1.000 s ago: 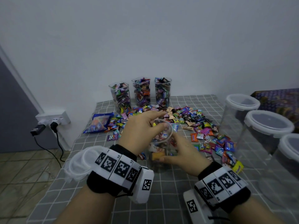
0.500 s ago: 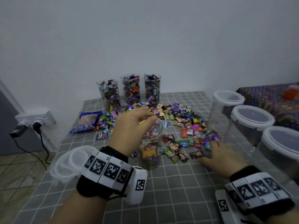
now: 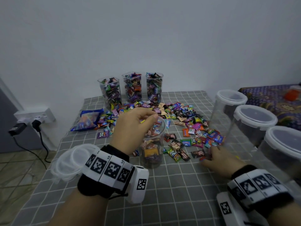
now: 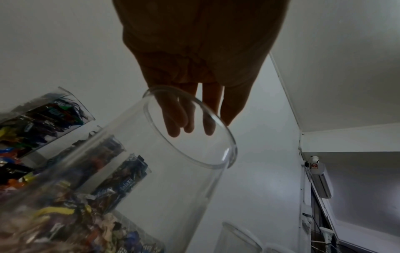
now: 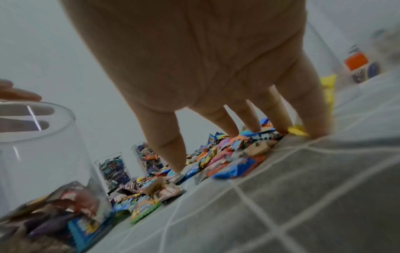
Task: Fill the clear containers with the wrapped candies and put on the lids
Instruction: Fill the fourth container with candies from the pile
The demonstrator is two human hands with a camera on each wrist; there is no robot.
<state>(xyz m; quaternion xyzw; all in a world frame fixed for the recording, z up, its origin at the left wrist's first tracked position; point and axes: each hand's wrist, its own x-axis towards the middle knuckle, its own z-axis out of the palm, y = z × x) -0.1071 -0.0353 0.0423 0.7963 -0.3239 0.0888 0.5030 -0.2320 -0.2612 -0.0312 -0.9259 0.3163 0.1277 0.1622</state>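
Note:
A clear container [image 3: 152, 150], partly filled with wrapped candies, stands at the table's middle. My left hand [image 3: 146, 117] hovers over its mouth. In the left wrist view its fingers [image 4: 188, 119] hang straight above the rim of the container [image 4: 164, 179] with nothing seen in them. To the right, my right hand [image 3: 211, 156] lies spread on loose candies [image 3: 179, 121]. Its fingertips [image 5: 251, 130] press on wrappers, and the container [image 5: 43, 145] stands to its left. A stack of clear lids [image 3: 70, 162] lies left of my left wrist.
Three full, lidless containers [image 3: 132, 88] stand at the back by the wall. Three large lidded tubs [image 3: 254, 124] line the right edge. A blue candy bag [image 3: 88, 119] lies at the back left. A power strip [image 3: 34, 115] hangs off the left side.
My right hand let go of the container's side and moved right onto the loose candies. My left hand stayed over the container's mouth.

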